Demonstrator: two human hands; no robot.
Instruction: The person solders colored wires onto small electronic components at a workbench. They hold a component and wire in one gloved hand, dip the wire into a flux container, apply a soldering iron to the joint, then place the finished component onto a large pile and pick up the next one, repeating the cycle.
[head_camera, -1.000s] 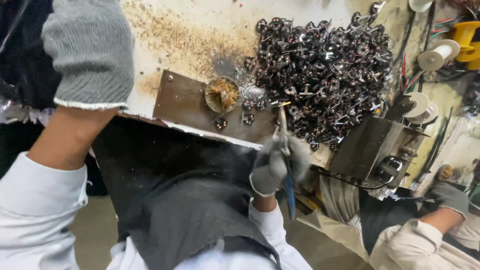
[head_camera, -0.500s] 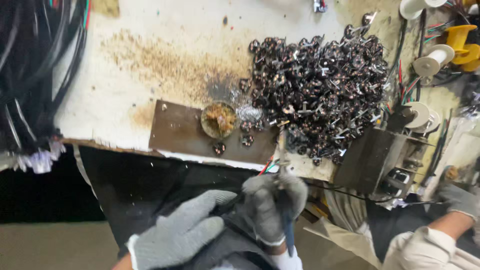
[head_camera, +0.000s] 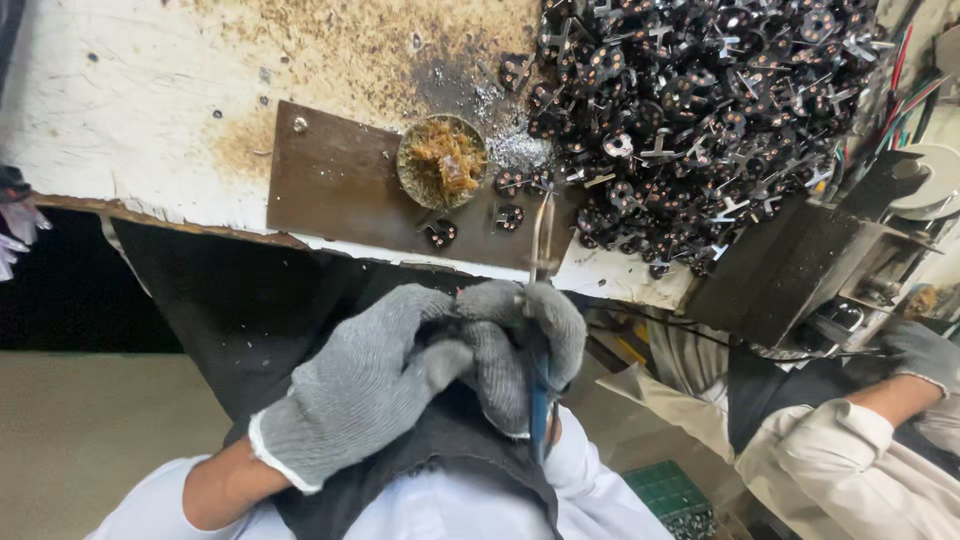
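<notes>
Stained white bench (head_camera: 150, 110), right hand (head_camera: 525, 350) gripping blue-handled tweezers (head_camera: 540, 330), thin metal tips up, left hand (head_camera: 370, 385) closed over right

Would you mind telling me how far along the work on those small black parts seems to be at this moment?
Done: hard to tell; only two small black parts lie apart on the brown plate, beside the dish of brown paste. In hand: the right hand grips blue-handled tweezers pointing at the plate, with the left hand closed against it. Left: a large heap of parts on the bench.
</notes>
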